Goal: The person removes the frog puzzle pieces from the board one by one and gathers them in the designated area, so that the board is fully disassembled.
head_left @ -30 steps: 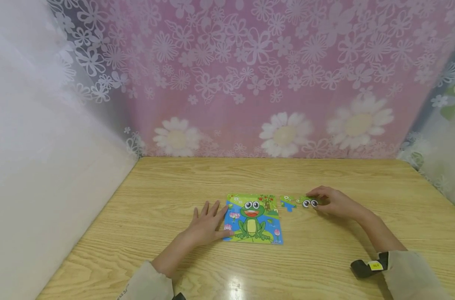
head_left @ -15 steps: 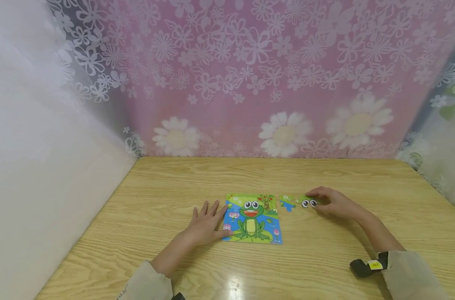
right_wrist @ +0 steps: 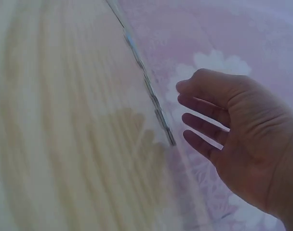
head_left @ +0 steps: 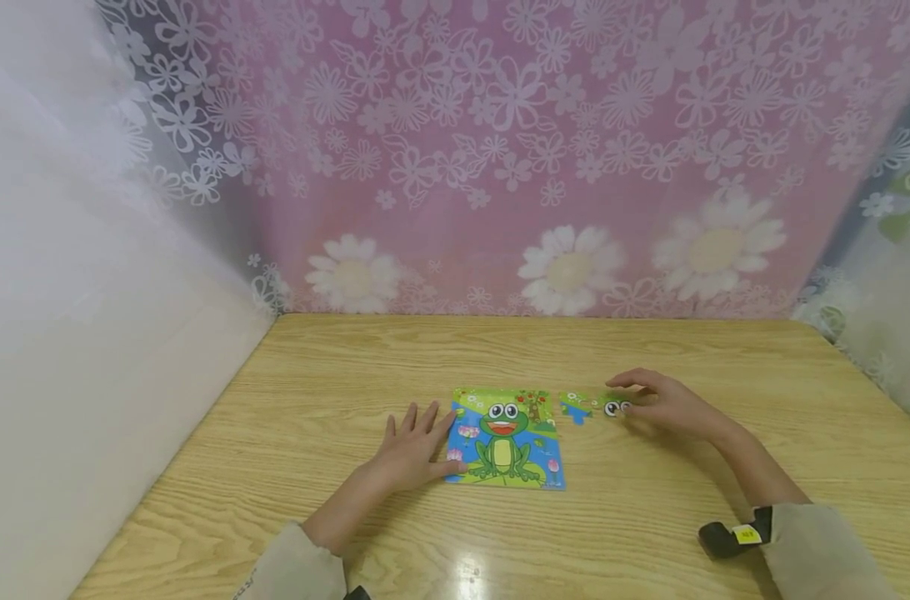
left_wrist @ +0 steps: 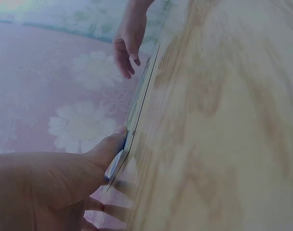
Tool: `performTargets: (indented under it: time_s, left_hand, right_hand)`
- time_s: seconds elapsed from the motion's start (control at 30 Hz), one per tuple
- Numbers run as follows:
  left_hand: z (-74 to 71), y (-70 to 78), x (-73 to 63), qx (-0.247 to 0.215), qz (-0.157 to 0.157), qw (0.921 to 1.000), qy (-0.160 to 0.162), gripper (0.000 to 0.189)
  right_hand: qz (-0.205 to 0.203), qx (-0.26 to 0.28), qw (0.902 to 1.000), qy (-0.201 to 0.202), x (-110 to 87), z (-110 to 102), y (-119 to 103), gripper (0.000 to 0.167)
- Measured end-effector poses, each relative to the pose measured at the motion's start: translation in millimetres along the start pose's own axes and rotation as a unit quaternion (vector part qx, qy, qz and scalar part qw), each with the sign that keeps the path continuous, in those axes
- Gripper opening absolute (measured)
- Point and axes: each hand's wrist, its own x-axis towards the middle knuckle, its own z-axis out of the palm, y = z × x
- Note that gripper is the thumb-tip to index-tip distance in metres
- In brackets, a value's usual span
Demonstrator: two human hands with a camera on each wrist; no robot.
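A square frog puzzle picture [head_left: 503, 454] lies flat in the middle of the table. My left hand [head_left: 410, 457] rests at its left side, fingers spread, with the thumb on the lower left corner. To the right lie a green-and-blue jigsaw piece [head_left: 577, 412] and a jigsaw piece with frog eyes [head_left: 612, 407], side by side. Over the eye piece is my right hand [head_left: 676, 407], thumb and fingers apart, partly covering it. In the right wrist view, the right hand [right_wrist: 255, 130] stands clear of the row of pieces [right_wrist: 157, 108], its fingers loosely bent around nothing.
The wooden table [head_left: 335, 358] ends at a pink flowered curtain [head_left: 455, 208] behind. A white sheet [head_left: 110, 292] borders the left side. A black wrist strap [head_left: 732, 537] sits on the right forearm.
My right hand has let go of the eye piece; its fingers have lifted and spread a little. The left hand, the picture and the pieces stay where they were.
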Motion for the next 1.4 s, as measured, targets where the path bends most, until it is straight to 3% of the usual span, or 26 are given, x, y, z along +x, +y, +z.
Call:
performTargets:
  time_s: [0.43, 0.77, 1.0, 1.23, 1.4]
  left_hand:
    - [-1.3, 2.0, -0.7, -0.002, 0.002, 1.0000, -0.003, 0.080]
    - [0.3, 0.7, 0.2, 0.001, 0.004, 1.0000, 0.000, 0.081]
    - [1.3, -1.2, 0.8, 0.001, 0.002, 1.0000, 0.001, 0.081]
    - [0.8, -1.2, 0.7, 0.007, 0.000, 1.0000, 0.002, 0.081]
    - [1.8, -0.9, 1.9, 0.010, 0.000, 1.0000, 0.001, 0.081]
  right_hand:
    - [-0.035, -0.001, 0.9986, -0.039, 45.9, 31.4, -45.5, 0.033]
    - [-0.039, -0.027, 0.9970, -0.061, 73.3, 56.5, -54.1, 0.027]
    - [-0.032, -0.064, 0.9949, -0.071, 79.8, 65.8, -57.7, 0.019]
    - [-0.038, -0.133, 0.9894, -0.045, 80.6, 72.6, -65.7, 0.013]
    - [-0.021, -0.136, 0.9900, -0.030, 78.8, 75.4, -68.5, 0.011]
